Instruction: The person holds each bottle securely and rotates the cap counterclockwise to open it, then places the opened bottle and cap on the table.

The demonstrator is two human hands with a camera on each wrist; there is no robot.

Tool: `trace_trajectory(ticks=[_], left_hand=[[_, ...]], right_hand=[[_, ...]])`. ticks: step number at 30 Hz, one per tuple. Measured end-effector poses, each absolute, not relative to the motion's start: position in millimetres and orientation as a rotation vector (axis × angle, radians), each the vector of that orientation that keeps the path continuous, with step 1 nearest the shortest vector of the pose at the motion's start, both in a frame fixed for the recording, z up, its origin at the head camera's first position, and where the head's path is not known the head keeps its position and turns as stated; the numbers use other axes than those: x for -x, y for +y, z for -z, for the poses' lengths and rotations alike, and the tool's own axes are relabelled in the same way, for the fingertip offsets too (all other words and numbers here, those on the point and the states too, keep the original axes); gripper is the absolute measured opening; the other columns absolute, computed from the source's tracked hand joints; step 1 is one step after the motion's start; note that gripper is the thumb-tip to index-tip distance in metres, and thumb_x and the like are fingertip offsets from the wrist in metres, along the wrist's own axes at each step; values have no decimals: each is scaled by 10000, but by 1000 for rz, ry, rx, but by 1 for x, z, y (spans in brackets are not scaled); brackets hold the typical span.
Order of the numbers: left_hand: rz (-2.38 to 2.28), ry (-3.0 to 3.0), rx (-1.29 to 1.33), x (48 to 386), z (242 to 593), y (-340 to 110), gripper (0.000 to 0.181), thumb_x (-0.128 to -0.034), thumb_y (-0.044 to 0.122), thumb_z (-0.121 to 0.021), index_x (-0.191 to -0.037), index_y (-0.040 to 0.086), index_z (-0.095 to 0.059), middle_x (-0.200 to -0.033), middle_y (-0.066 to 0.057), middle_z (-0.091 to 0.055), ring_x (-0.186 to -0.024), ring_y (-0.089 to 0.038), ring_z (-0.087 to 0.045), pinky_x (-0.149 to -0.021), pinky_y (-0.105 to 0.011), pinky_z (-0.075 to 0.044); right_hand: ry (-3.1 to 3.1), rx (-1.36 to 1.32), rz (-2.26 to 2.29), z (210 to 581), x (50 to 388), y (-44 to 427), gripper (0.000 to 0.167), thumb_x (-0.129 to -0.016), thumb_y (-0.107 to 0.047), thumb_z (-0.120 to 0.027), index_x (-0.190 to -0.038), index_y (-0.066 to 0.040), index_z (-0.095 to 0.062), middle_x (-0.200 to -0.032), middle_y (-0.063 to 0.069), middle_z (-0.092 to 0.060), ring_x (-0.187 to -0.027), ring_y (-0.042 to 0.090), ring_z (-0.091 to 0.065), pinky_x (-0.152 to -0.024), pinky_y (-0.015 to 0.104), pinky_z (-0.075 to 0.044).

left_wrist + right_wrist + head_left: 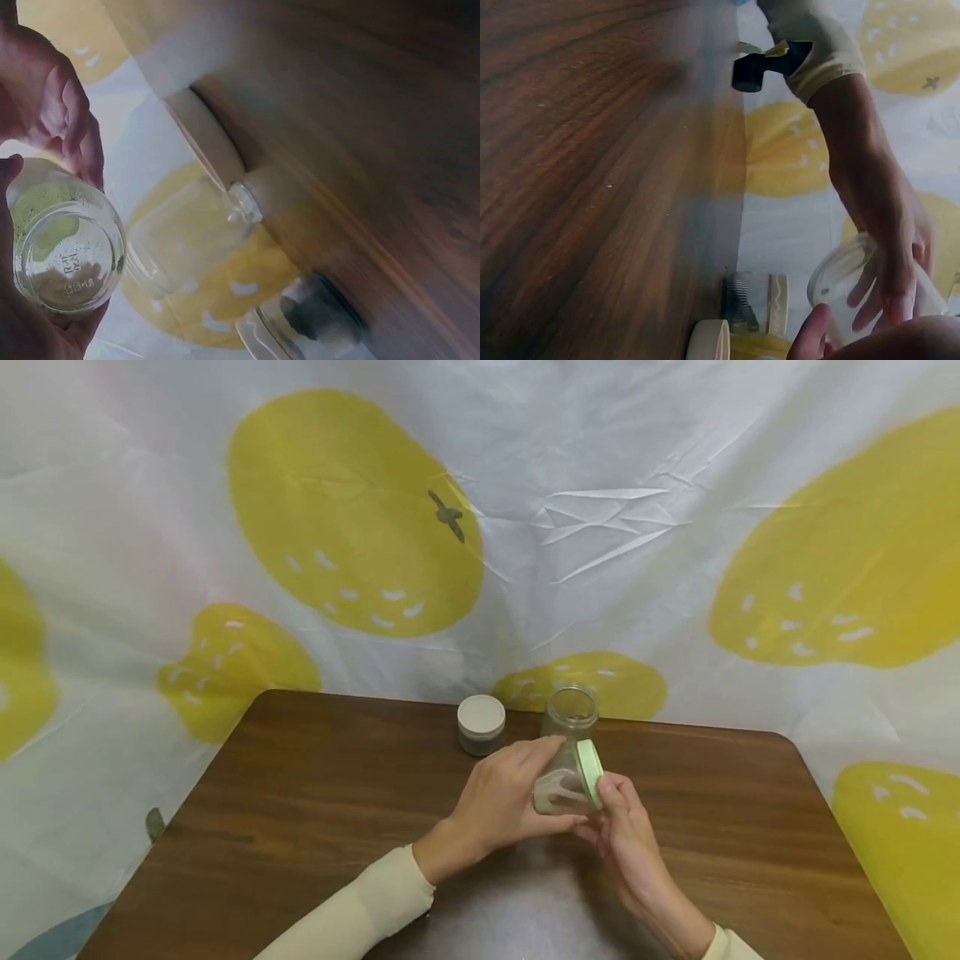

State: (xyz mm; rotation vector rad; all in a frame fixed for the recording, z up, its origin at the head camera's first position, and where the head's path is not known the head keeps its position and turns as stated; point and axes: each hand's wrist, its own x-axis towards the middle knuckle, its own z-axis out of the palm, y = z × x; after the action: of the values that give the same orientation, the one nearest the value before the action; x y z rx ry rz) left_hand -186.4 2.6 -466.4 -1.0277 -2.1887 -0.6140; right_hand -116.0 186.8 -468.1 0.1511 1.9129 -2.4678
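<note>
A clear glass jar (557, 787) with a light green lid (589, 772) is held tilted above the table. My left hand (504, 793) grips the jar around its body, thumb below and fingers above. With its thumb and fingers my right hand (626, 835) pinches the lid's rim. The left wrist view looks at the jar's round base (71, 259), with embossed marks, and the green lid shows through the glass. In the right wrist view the left hand (892, 225) wraps the jar (844, 289).
Behind the hands stands a lidless glass jar (572, 708). Left of it is a small jar (481, 724) with a white lid and dark contents. A cream lid (206, 139) lies on the wooden table (337, 785). A fruit-print cloth (600, 568) hangs behind.
</note>
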Motion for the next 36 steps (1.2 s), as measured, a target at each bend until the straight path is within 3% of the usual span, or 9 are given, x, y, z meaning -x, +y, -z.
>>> trace_trajectory(ticks=[8, 13, 18, 23, 27, 32, 36], left_hand=[[602, -2146, 1073, 180, 466, -18, 912, -724, 671, -867, -1392, 102, -620, -1255, 17, -731, -1136, -138, -719, -968, -273, -593], [578, -2121, 1108, 181, 466, -25, 928, -728, 675, -863, -1399, 81, -623, -1293, -12, -727, -1186, -158, -712, -1029, -280, -574], [546, -2075, 1149, 187, 465, -31, 938, -720, 669, -867, -1408, 79, -622, -1283, -29, -729, -1191, -172, -709, -1056, -298, -565], [493, -2028, 1183, 191, 464, -35, 914, -746, 662, -849, -1402, 68, -619, -1271, -37, -728, -1183, -184, -707, -1059, -310, -565], [464, -2004, 1203, 191, 465, -36, 899, -763, 640, -850, -1402, 51, -620, -1300, -51, -722, -1205, -204, -702, -1088, -321, -550], [443, -1971, 1234, 192, 467, -37, 905, -779, 627, -846, -1414, 26, -613, -1324, -71, -714, -1212, -218, -701, -1100, -325, -544], [433, -1938, 1257, 194, 468, -36, 905, -788, 639, -821, -1397, 2, -615, -1294, -95, -720, -1180, -224, -713, -1076, -325, -561]], right_hand=[[1994, 71, 2301, 471, 112, 189, 278, -1147, -301, -411, -1354, -115, -432, -1320, -17, -634, -1212, 139, -669, -982, 332, -586], [2071, 243, 2260, 474, 114, 192, 270, -1137, -195, -453, -1369, -56, -467, -1305, -10, -688, -1152, 155, -702, -943, 350, -624], [2386, 315, 2061, 470, 114, 193, 338, -1074, -118, -583, -1392, -28, -511, -1197, 93, -718, -1021, 134, -719, -811, 359, -647], [2667, 242, 1753, 458, 118, 191, 410, -1060, -276, -630, -1421, -119, -517, -988, 113, -701, -778, 172, -695, -584, 392, -616], [2805, 165, 1525, 448, 125, 188, 466, -1059, -419, -612, -1432, -160, -505, -794, 62, -675, -571, 171, -636, -477, 339, -541], [2924, 189, 1402, 446, 129, 184, 318, -1081, -461, -549, -1288, -222, -586, -677, 0, -638, -493, 165, -613, -473, 291, -477], [2999, 214, 1450, 449, 130, 181, 199, -1065, -423, -593, -1169, -258, -628, -641, -53, -596, -458, 134, -592, -460, 279, -470]])
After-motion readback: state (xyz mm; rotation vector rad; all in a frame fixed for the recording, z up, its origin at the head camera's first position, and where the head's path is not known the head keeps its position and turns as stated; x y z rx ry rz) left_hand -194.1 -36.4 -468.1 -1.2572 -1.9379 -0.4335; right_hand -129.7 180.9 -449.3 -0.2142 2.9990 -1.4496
